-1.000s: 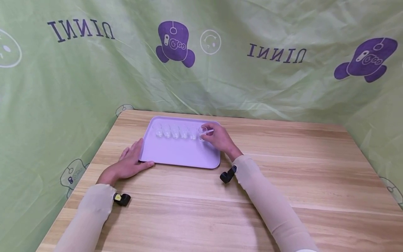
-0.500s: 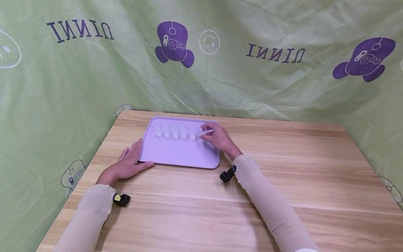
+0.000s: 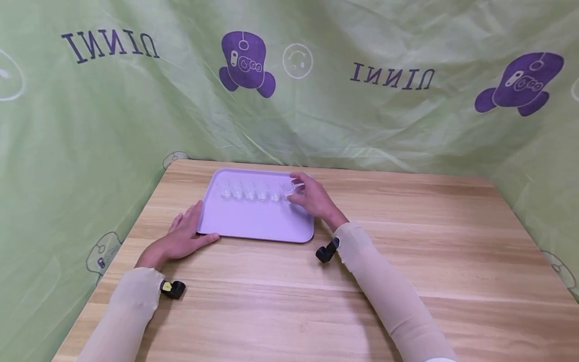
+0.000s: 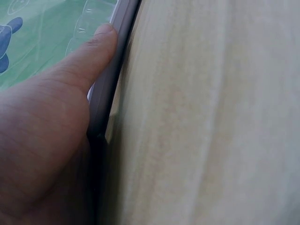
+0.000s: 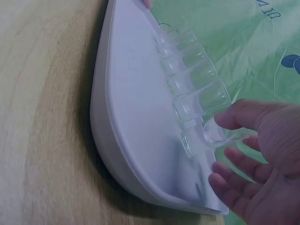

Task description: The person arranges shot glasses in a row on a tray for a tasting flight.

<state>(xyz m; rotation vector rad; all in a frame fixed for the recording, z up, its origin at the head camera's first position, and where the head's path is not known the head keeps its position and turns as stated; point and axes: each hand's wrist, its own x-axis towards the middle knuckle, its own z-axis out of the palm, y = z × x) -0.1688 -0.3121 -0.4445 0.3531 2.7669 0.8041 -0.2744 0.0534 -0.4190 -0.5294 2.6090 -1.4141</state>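
Observation:
A lilac tray (image 3: 255, 221) lies on the table with several small clear glasses (image 3: 250, 192) standing upright in a row across it. My left hand (image 3: 183, 239) rests flat at its near left corner, the thumb (image 4: 89, 56) along the front rim and the other fingers at the left side. At the row's right end stands a clear glass cup (image 3: 287, 192) with what looks like a side handle. Around this cup my right hand (image 3: 314, 199) is spread, thumb in front and fingers behind. In the right wrist view, the lower fingers (image 5: 236, 187) hang loose and hold nothing.
The wooden table (image 3: 280, 301) extends in front of the tray and to its right. A green printed cloth (image 3: 330, 125) hangs behind the table and along both sides. Each sleeve carries a small black camera (image 3: 326, 251) at the wrist.
My right thumb and fingers have spread apart from their pinch on the right-end glass cup, which stays in the row. My left hand keeps its place at the tray corner.

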